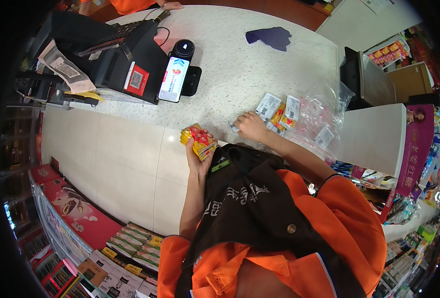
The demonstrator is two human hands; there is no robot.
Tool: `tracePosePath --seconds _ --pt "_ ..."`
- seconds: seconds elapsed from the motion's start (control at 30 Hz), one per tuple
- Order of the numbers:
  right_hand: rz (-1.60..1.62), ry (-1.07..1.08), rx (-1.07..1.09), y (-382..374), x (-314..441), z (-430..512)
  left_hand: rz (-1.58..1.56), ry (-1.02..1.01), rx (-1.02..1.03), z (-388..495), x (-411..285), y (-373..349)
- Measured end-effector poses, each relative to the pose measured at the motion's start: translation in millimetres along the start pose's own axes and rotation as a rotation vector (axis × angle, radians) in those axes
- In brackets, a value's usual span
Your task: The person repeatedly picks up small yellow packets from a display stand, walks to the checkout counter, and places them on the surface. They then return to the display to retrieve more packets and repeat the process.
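Note:
My left hand (201,158) is closed around a stack of yellow and red packets (198,140), held up beside the counter's edge. My right hand (250,126) is over the speckled white counter (220,85), its fingers at a small pale sachet (233,126); whether they grip it is hard to tell. Just beyond that hand lie several white printed sachets (268,105) and yellow and red packets (278,114), partly overlapping. Crumpled clear plastic bags (316,115) are spread to their right, with a small white sachet (324,136) on or inside them.
A black cash register (112,67) and a payment terminal with a lit screen (174,80) stand at the left. A dark purple cloth (270,38) lies at the back. Another person's hand (173,5) rests on the far edge. A metal-topped device (376,78) stands at the right.

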State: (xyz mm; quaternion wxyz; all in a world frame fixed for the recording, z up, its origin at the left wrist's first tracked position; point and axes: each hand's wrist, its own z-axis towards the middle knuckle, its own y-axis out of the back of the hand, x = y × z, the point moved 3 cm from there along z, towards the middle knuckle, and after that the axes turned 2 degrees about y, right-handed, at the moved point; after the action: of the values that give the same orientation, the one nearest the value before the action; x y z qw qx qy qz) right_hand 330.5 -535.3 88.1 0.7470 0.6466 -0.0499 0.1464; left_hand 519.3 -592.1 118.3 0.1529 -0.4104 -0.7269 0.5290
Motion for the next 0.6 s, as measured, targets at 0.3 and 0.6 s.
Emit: tracePosePath --seconds 0.3,0.6 --pt "1.623 -0.767 -0.088 63.4 -6.3 26.8 0.174 0.049 -0.033 4.1 10.8 -10.4" --pt "1.799 -0.771 -0.456 84.6 -0.7 26.1 0.127 0.076 0.009 10.1 18.1 -24.3"
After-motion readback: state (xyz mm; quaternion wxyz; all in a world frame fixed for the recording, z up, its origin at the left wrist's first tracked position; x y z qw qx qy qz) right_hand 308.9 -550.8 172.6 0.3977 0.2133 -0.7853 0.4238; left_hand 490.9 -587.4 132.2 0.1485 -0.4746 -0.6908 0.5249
